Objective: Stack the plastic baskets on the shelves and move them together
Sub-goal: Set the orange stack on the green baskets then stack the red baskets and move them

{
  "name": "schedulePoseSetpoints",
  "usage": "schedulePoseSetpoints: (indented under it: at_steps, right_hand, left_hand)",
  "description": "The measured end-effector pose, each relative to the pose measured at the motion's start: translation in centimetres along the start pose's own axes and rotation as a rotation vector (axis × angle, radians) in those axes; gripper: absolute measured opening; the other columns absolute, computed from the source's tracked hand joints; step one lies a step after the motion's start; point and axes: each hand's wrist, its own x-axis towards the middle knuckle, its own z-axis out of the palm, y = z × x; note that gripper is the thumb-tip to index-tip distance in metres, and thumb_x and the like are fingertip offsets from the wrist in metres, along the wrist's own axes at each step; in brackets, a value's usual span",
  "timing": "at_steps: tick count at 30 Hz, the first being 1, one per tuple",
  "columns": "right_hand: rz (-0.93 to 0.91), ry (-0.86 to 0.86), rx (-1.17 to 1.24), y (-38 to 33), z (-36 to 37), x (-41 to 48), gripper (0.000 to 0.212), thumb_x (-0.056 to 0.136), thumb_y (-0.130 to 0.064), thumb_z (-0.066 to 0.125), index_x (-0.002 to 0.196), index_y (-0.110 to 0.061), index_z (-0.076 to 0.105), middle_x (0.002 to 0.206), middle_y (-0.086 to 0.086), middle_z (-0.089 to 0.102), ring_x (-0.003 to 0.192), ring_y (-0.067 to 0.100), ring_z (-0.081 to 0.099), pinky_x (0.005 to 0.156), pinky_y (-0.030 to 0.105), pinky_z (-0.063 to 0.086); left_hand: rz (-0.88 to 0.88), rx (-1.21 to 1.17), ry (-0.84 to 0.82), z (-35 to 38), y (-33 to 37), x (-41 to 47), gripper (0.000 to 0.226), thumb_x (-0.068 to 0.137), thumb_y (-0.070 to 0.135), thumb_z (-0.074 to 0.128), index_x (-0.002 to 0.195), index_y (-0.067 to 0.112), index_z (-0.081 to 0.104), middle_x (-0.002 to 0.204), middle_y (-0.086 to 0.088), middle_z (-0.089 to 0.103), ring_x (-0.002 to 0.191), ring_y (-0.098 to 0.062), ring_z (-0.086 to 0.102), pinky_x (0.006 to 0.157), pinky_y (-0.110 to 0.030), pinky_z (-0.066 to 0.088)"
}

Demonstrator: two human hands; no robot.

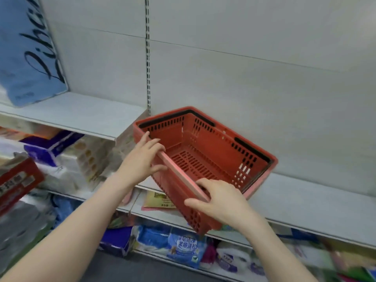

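red plastic, perforated along its walls and floor, is gripped at the near long rim of the basket (pixel 203 157) by both hands: the right hand (pixel 221 200) is closed over the rim at the nearer corner, fingers curled inside and thumb outside, and the left hand (pixel 142 159) is laid on the same rim further along, fingers spread over the edge. the basket is tilted, its near side hanging past the shelf edge (pixel 305 210) and its far side over the shelf board beyond the hands; whether it rests there cannot be told. black handles (pixel 177 117) are folded down along the far rims. no second basket is seen, so the step in hand is judged to be lifting this one off; another basket must next be found and this one nested squarely into it.
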Motion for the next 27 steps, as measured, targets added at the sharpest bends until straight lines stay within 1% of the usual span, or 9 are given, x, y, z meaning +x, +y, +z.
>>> schedulePoseSetpoints:
  at_steps: [3, 5, 7, 9, 11, 14, 20, 22, 27]
  right_hand:
    - [0.036, 0.164, -0.250, 0.0, 1.3, -1.4, 0.042, 0.083, -0.063, 0.058, 0.105, -0.027, 0.067, 0.102, -0.003, 0.073, 0.106, 0.026, 0.062, 0.089, 0.040, 0.046]
    - [0.073, 0.299, -0.251, 1.2, 1.9, -1.9, 0.035, 0.074, -0.059, 0.070, 0.092, -0.029, 0.071, 0.089, -0.008, 0.074, 0.099, 0.026, 0.065, 0.083, 0.042, 0.050]
    - [0.119, 0.441, -0.215, 3.3, 2.4, -2.0, 0.032, 0.067, -0.055, 0.077, 0.087, -0.030, 0.073, 0.084, -0.009, 0.074, 0.097, 0.028, 0.066, 0.081, 0.044, 0.051]
    - [0.194, 0.509, -0.209, 5.4, 2.6, -1.7, 0.029, 0.070, -0.051, 0.076, 0.089, -0.029, 0.073, 0.087, -0.006, 0.074, 0.103, 0.033, 0.064, 0.085, 0.048, 0.049]
    - [0.268, 0.497, -0.197, 7.3, 2.7, -0.8, 0.030, 0.077, -0.045, 0.076, 0.099, -0.024, 0.071, 0.098, 0.001, 0.073, 0.115, 0.039, 0.059, 0.090, 0.052, 0.047]
    - [0.299, 0.428, -0.136, 9.3, 2.7, 1.4, 0.038, 0.089, -0.036, 0.066, 0.118, -0.012, 0.063, 0.120, 0.011, 0.065, 0.133, 0.042, 0.044, 0.104, 0.053, 0.042]
    - [0.240, 0.443, -0.139, 11.3, 1.9, 5.7, 0.048, 0.094, -0.036, 0.061, 0.133, -0.007, 0.056, 0.139, 0.024, 0.053, 0.137, 0.046, 0.040, 0.111, 0.057, 0.035]
    - [0.236, 0.447, -0.164, 11.7, 1.6, 6.5, 0.049, 0.097, -0.040, 0.054, 0.136, -0.009, 0.055, 0.141, 0.023, 0.052, 0.139, 0.045, 0.038, 0.112, 0.056, 0.035]
    - [0.202, 0.455, -0.203, 12.1, 1.6, 7.7, 0.056, 0.094, -0.047, 0.038, 0.126, -0.007, 0.061, 0.127, 0.021, 0.061, 0.128, 0.049, 0.048, 0.103, 0.060, 0.044]
  left_hand:
    - [0.050, -0.021, 0.032, 0.0, -0.6, -0.1, 0.055, 0.068, 0.049, 0.078, 0.110, 0.016, 0.063, 0.123, -0.008, 0.059, 0.140, -0.035, 0.035, 0.113, -0.046, 0.033]
    - [0.097, -0.011, 0.085, 0.2, -0.5, -0.4, 0.051, 0.069, 0.049, 0.077, 0.106, 0.017, 0.063, 0.111, -0.006, 0.060, 0.124, -0.033, 0.049, 0.103, -0.044, 0.042]
    - [0.150, 0.019, 0.152, 0.7, -0.1, -0.6, 0.047, 0.070, 0.044, 0.078, 0.107, 0.019, 0.064, 0.104, -0.003, 0.059, 0.106, -0.027, 0.053, 0.095, -0.039, 0.045]
    - [0.183, 0.064, 0.186, 1.3, 0.3, -0.5, 0.049, 0.067, 0.034, 0.083, 0.110, 0.021, 0.064, 0.101, -0.004, 0.061, 0.101, -0.026, 0.055, 0.100, -0.045, 0.042]
    - [0.172, 0.105, 0.174, 1.9, 0.6, -0.4, 0.056, 0.064, 0.028, 0.084, 0.115, 0.023, 0.063, 0.101, -0.005, 0.061, 0.100, -0.027, 0.058, 0.106, -0.052, 0.036]
    - [0.164, 0.111, 0.171, 2.6, 1.1, 0.2, 0.062, 0.063, 0.014, 0.083, 0.121, 0.021, 0.062, 0.100, -0.010, 0.061, 0.099, -0.030, 0.059, 0.108, -0.052, 0.034]
    - [0.094, 0.118, 0.168, 2.8, 0.9, 3.2, 0.054, 0.071, 0.004, 0.074, 0.122, 0.018, 0.063, 0.098, -0.014, 0.061, 0.099, -0.035, 0.059, 0.109, -0.056, 0.031]
    - [0.095, 0.137, 0.170, 2.9, 0.6, 4.5, 0.049, 0.076, 0.004, 0.071, 0.122, 0.017, 0.063, 0.098, -0.016, 0.062, 0.098, -0.037, 0.059, 0.109, -0.057, 0.031]
    - [0.093, 0.191, 0.182, 3.6, -0.4, 6.4, 0.044, 0.080, 0.006, 0.066, 0.123, 0.016, 0.062, 0.098, -0.017, 0.063, 0.097, -0.040, 0.057, 0.106, -0.059, 0.032]
